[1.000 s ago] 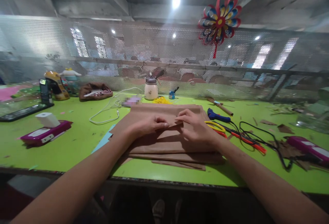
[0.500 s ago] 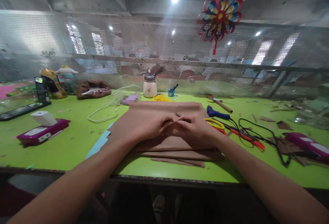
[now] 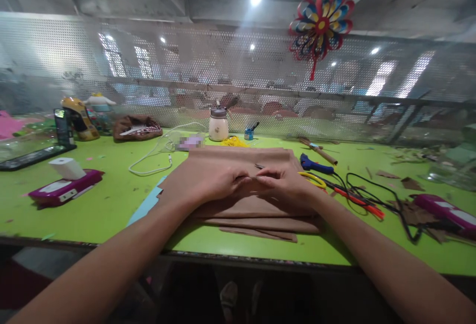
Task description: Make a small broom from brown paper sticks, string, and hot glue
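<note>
**Both hands meet on the brown stack**

The green table point(image 3: 92, 210) fills the view, and a perforated screen point(image 3: 178, 81) runs along its far edge behind the brown stack point(image 3: 238, 158). The stack of flat brown sheets lies at mid-table, close to the near edge.

Both forearms come in low. The left hand point(image 3: 213, 183) and the right hand point(image 3: 284, 185) lie on top of the stack. Their fingers are curled and drawn together, and each hand is nipped onto a fold of the top sheet. The fingertips nearly touch at the stack's middle.

Up and to the right of the stack, a red, blue and yellow pinwheel point(image 3: 320, 22) hangs on the screen. Right of the stack a black cord point(image 3: 372, 190) loops over the table, with a blue-handled tool point(image 3: 315, 165) just beside the stack's far right corner. Well to the left sits a magenta case point(image 3: 63, 190) with a white box point(image 3: 67, 168) on it. Its label is too small to read. A white cable point(image 3: 152, 158) curls off the stack's far left corner. Behind the stack stands a pale jar point(image 3: 218, 126).

A second ago the hands sat a little apart with a raised flap between them. Now they have closed in and the flap lies flat beneath them.
</note>
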Demonstrator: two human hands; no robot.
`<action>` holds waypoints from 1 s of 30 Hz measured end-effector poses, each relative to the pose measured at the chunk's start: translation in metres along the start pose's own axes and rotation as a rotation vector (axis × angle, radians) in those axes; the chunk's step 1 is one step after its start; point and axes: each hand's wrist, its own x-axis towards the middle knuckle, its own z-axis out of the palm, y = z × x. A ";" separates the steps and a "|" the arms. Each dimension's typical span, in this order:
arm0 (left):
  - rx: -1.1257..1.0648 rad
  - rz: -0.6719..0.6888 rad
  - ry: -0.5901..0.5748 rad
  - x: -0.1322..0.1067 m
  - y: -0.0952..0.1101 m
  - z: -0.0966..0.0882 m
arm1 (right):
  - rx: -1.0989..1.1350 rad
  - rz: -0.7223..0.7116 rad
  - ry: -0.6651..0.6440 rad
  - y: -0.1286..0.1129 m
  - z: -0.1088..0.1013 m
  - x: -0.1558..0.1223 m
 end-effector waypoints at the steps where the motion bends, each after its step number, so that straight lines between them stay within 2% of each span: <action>1: -0.015 0.001 0.006 0.001 0.000 0.002 | 0.017 -0.004 -0.022 0.000 -0.001 0.000; 3: -0.035 -0.005 0.019 0.002 0.002 0.003 | 0.016 -0.017 -0.024 0.000 -0.002 0.000; 7: -0.066 -0.027 0.012 0.000 0.011 -0.005 | -0.053 -0.070 0.087 -0.001 0.000 0.000; 12: -0.078 0.028 0.034 -0.005 0.016 -0.014 | -0.168 -0.094 0.151 -0.009 0.009 -0.001; 18: -0.089 0.034 0.015 0.001 0.008 -0.003 | -0.233 -0.103 0.050 -0.015 0.004 -0.002; 25: -0.045 -0.003 -0.048 0.002 0.013 -0.016 | -0.210 -0.069 0.039 -0.007 -0.005 0.002; 30: -0.061 -0.030 -0.026 0.005 0.005 -0.016 | -0.150 -0.012 0.017 -0.002 -0.008 0.004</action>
